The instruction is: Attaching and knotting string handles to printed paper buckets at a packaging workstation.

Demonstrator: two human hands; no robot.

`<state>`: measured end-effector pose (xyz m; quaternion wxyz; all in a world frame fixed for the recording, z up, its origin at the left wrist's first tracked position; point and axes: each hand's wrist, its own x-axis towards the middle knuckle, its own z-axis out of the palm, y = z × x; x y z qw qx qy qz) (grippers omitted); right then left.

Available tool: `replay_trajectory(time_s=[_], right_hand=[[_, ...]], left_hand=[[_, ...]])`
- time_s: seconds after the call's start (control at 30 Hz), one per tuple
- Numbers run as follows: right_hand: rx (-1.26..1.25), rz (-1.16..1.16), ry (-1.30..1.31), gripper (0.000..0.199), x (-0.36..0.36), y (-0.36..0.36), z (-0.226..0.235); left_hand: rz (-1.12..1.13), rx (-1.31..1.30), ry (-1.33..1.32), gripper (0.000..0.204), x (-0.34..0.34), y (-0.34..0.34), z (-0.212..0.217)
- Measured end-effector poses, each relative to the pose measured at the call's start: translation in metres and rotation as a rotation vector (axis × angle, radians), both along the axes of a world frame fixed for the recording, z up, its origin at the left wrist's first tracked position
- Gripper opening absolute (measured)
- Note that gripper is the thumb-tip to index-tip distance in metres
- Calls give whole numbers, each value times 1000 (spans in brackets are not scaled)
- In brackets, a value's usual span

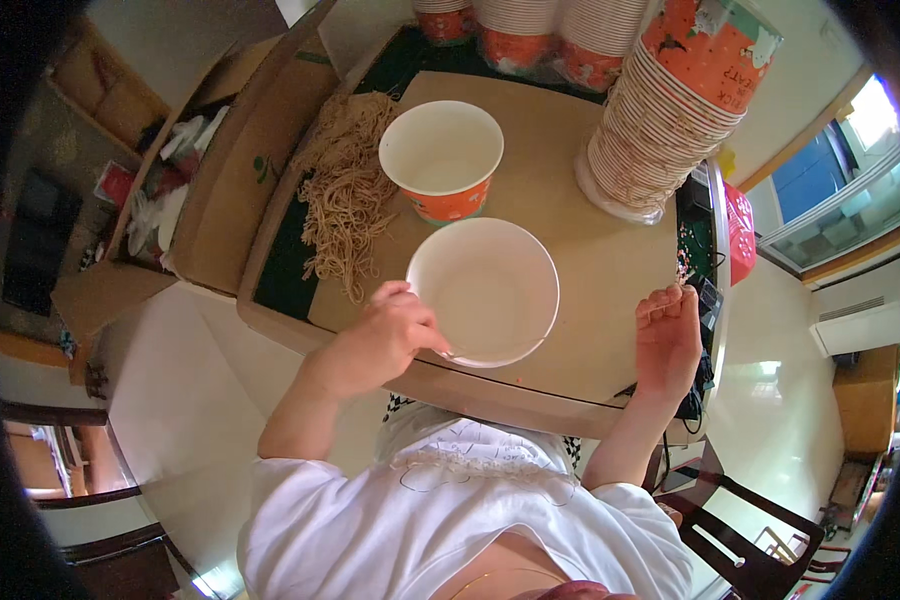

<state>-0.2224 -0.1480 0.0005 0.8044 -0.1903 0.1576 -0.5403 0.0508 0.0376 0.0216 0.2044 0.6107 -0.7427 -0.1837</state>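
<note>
My left hand (395, 330) is closed on the near left rim of a white paper tub (485, 290), whose open mouth faces up; its inside is plain white. Just behind it stands a second paper tub (448, 205), orange printed outside and cream inside. My right hand (668, 335) is held up near the table's right side, apart from the tubs, with fingers curled in; what they hold, if anything, is hidden. To the left of the tubs lies a loose heap of thin tan strings (345, 190).
A tall stack of nested orange-printed tubs (660, 120) leans at the back right, and more wrapped stacks (515, 35) line the far edge. Flat cardboard (610, 290) covers the table. An open cardboard box (250, 170) stands left; dark cables (700, 385) sit right.
</note>
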Motion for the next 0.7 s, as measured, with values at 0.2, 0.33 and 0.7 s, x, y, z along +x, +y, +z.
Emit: replay_trajectory(time_s=[0.2, 0.33, 0.7], right_hand=[[34, 166, -419, 8, -14, -12, -9], [-164, 63, -181, 3, -11, -8, -9], [-688, 63, 761, 8, 41, 57, 5]], left_hand=[[130, 20, -81, 24, 15, -3, 2], [126, 7, -113, 23, 22, -6, 0], [267, -312, -191, 35, -19, -26, 11]])
